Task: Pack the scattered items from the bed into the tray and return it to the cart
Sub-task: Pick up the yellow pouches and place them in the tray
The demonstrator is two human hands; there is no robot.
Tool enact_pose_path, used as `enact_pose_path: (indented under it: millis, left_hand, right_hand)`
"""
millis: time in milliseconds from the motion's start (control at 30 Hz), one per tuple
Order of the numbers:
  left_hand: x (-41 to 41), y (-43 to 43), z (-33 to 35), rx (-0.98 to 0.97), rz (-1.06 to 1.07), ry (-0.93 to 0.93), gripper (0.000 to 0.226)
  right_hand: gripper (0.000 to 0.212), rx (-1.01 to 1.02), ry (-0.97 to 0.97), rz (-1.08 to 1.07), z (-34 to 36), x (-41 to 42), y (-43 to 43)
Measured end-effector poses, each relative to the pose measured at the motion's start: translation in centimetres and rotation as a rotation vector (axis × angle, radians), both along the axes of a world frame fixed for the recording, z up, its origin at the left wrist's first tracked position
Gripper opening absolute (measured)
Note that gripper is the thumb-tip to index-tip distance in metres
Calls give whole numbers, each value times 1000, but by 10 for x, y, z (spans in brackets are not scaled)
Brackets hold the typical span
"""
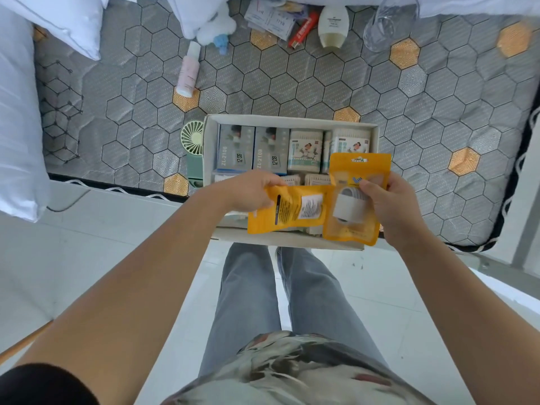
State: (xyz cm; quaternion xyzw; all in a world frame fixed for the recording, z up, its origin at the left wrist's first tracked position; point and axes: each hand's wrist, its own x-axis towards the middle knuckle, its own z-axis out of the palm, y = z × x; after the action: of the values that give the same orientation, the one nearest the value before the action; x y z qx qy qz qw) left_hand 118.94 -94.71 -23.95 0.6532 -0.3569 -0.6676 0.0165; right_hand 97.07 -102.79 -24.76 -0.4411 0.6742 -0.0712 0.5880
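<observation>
Both hands are over the shallow white cardboard tray (292,119), which sits on the near edge of the bed's grey hexagon-quilted mattress (292,83) with a few orange hexagons in it. The left hand (248,190) has its fingers curled down and pinched on the top edge of a yellow plastic pouch lying sideways (287,209), printed back facing up. The right hand (388,211) grips a second yellow plastic pouch held upright (355,200), thumb pressed on its front, and through the clear window you can see a coiled grey cable with a white band. The two pouches overlap a bit in the middle, right above the near half of the tray. Inside the tray, along the far wall, two grey-blue boxes marked ZL-2108 (249,152) stand side by side, and next to them are two clear tubs of cotton swabs (327,149). Just left of the tray, touching its wall, lies a small green handheld fan (193,149). Farther up the bed, still loose: a pale pink tube with a white cap (188,73), a cream squeeze bottle (333,27), a red stick-shaped thing (302,30), some small white packets (270,20) and a clear drinking glass on its side (385,21). White pillows (17,118) sit off to the left.
</observation>
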Motion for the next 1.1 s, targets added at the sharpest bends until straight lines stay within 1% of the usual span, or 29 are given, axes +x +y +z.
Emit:
enact_pose_path:
  millis: [133,233,267,333,367,433,467,533,567,633,700,767,867,967,1033,1100]
  left_hand:
    - [-10,-4,-2,-23,-162,3,42]
    - [-17,-5,-11,-71,-155,-81,40]
    - [-18,-5,-16,-110,-136,-163,39]
    - [-20,-1,-26,-210,-105,-395,38]
    - [-20,1,-30,-241,-78,-496,37]
    - [-22,7,-36,-268,-39,-624,35]
    - [-24,10,-38,-290,-56,-676,33]
    - [-30,15,-39,-379,-157,-764,31]
    - [-33,18,-39,-436,-221,-779,34]
    - [-39,21,-40,-501,-342,-739,45]
    - [-42,24,-42,-496,-438,-685,59]
    - [-43,27,-46,-437,-511,-691,67]
    - [-41,31,-51,-388,-534,-754,66]
    - [-41,31,-51,-377,-504,-773,71]
    - [-42,27,-50,-408,-465,-766,72]
    - [-42,21,-51,-444,-483,-743,72]
  right_hand:
    - [5,-16,20,5,-1,-3,-5]
    - [7,-9,44,62,-5,-2,-6]
    - [8,-5,54,91,-6,-1,-5]
    - [3,10,56,166,-7,2,-3]
    - [6,12,55,204,-8,4,-2]
    - [6,3,63,287,-10,9,0]
    - [6,-2,75,322,-10,11,1]
    - [5,-7,89,378,-12,15,-1]
    - [6,-15,94,402,-13,16,-2]
    - [7,-38,111,453,-13,19,-5]
    - [7,-55,119,498,-13,21,-9]
    - [8,-67,128,544,-13,23,-12]
    - [9,-68,132,595,-13,23,-15]
    - [12,-56,142,609,-15,23,-17]
    - [14,-52,159,605,-15,22,-17]
    - [15,-44,164,591,-15,21,-18]
